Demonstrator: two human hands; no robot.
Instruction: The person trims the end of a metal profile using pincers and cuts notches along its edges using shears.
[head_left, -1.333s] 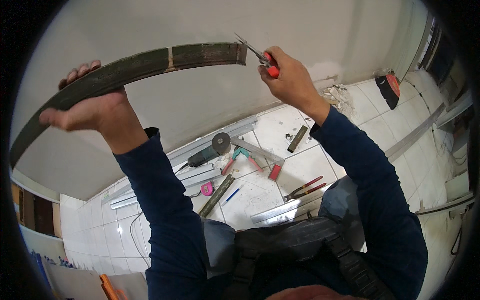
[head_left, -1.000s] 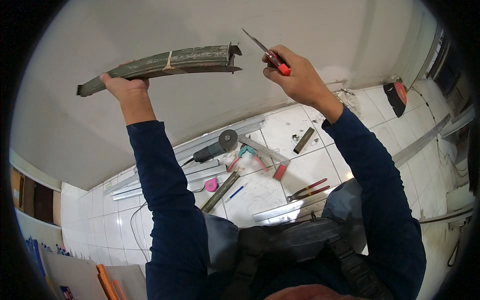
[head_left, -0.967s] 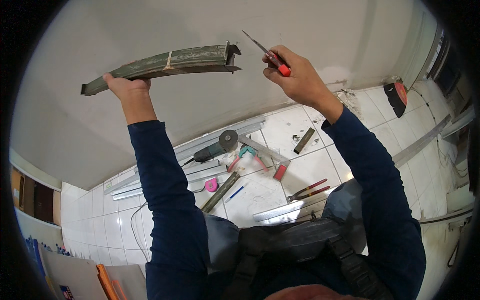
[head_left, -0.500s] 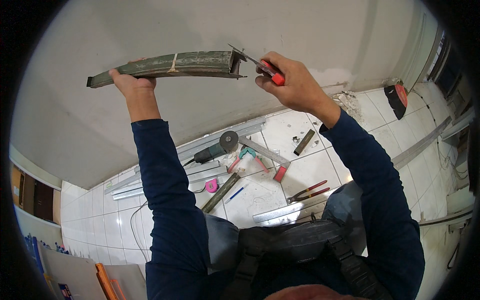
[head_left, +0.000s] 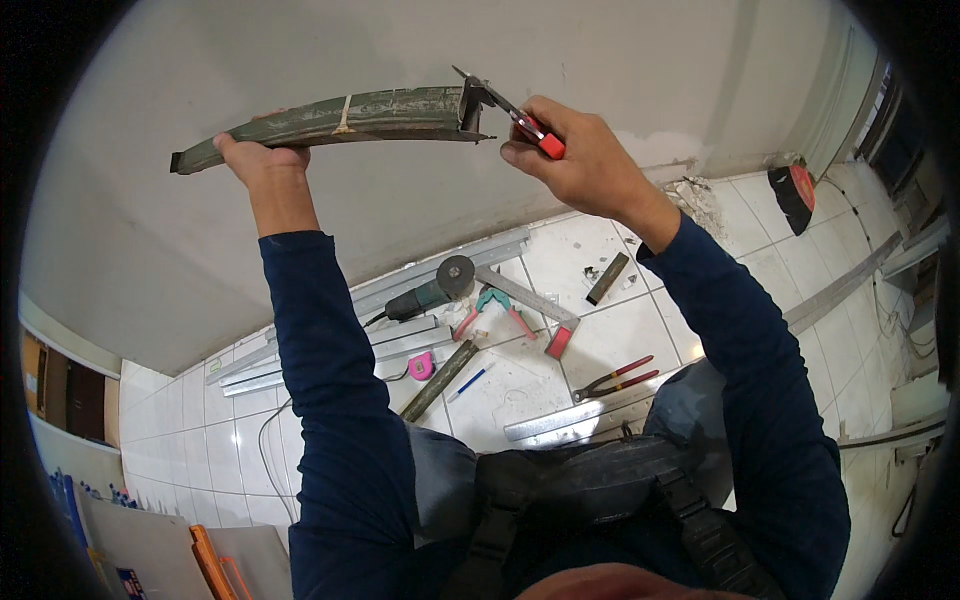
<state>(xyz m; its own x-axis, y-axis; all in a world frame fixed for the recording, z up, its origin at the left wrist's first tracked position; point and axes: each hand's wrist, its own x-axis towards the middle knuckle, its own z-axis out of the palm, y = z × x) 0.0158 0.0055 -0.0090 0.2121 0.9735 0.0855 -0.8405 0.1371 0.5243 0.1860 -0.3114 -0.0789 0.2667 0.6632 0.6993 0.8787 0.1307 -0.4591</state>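
My left hand (head_left: 270,165) grips a slightly curved, scuffed green channel strip (head_left: 390,105) from below, near its left part, holding it up in front of the wall (head_left: 580,50). A pale band crosses the strip. My right hand (head_left: 575,160) is closed on a red-handled metal hand tool (head_left: 545,140), whose pointed tip reaches over the strip's jagged right end; whether it touches the metal I cannot tell.
On the white tiled floor (head_left: 755,215) lie an angle grinder (head_left: 420,295), teal-and-pink pliers (head_left: 493,305), red-handled pincers (head_left: 615,380), a pink tape measure (head_left: 420,366), a pen (head_left: 470,382), a square (head_left: 525,300), silver profiles (head_left: 560,418) and debris (head_left: 695,200).
The strip has turned, showing its channel end, and shifted right with my left hand since the first frame. My right hand moved right, then back left, bringing the tool's tip over that end.
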